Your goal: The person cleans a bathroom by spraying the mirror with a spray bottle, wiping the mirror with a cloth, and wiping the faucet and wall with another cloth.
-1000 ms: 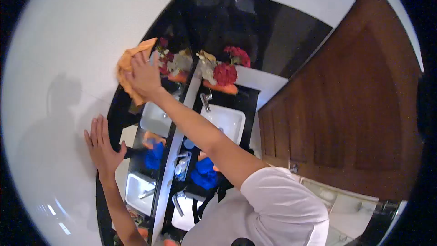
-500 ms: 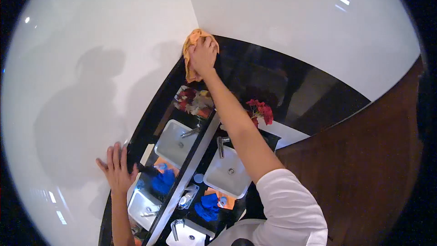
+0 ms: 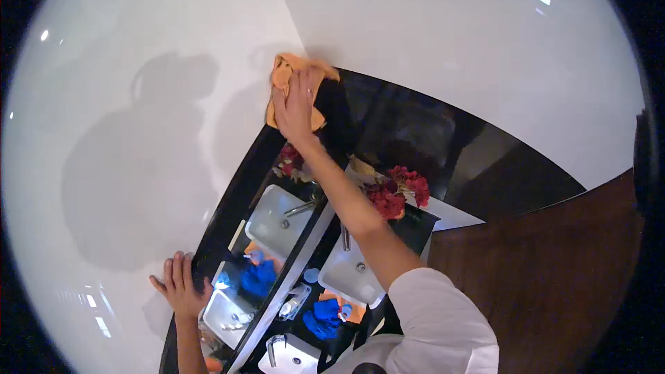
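The right hand [image 3: 296, 107] lies on the cloth [image 3: 282, 75], fingers extended; whether they pinch it cannot be told, the palm being hidden. Below this grip the forearm [image 3: 350, 201] partly covers a tap [image 3: 346, 239]; lower left, the empty left hand [image 3: 183, 294] spreads against the wall [image 3: 222, 0].

Includes red flowers [image 3: 388, 202] near the upper white sink [image 3: 338, 273] and a bunched blue cloth [image 3: 321, 320] between it and the lower white sink [image 3: 305, 348]. Has a brown door [image 3: 540, 284] at right.
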{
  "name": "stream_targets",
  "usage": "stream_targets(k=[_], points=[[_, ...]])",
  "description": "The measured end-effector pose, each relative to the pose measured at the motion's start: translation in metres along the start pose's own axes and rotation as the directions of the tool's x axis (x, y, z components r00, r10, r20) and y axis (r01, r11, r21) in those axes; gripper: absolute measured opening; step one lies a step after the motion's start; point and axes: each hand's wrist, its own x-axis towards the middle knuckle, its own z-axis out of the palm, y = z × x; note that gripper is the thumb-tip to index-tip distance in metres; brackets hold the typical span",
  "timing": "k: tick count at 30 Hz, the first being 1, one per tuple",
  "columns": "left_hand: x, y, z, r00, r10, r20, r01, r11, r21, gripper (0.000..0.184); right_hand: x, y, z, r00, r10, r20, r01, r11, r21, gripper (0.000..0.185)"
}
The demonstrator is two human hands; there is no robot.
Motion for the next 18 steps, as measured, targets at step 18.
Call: stream_targets(k=[18], points=[[-0.006, -0.005, 0.004, 1.0, 0.017, -0.016, -0.016, 0.999, 0.052, 0.061, 0.034, -0.034, -0.006, 0.988, 0.006, 0.152, 0.009, 0.995, -0.099, 0.048]])
